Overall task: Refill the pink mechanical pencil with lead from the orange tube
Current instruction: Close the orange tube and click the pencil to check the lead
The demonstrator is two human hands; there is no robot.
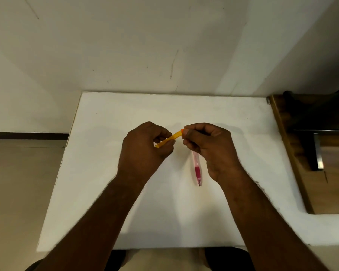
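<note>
The orange lead tube (169, 139) is held slanted above the white table (106, 173). My left hand (143, 149) grips its lower left end. The fingertips of my right hand (207, 145) pinch its upper right end, where a darker orange cap (182, 130) shows. The pink mechanical pencil (197, 169) lies on the table below my right hand with its tip pointing toward me. Its far end is hidden under my right fingers.
A wall rises just behind the table. A brown wooden desk (294, 153) with a dark metal part abuts the table's right side. Beige floor lies to the left of the table edge.
</note>
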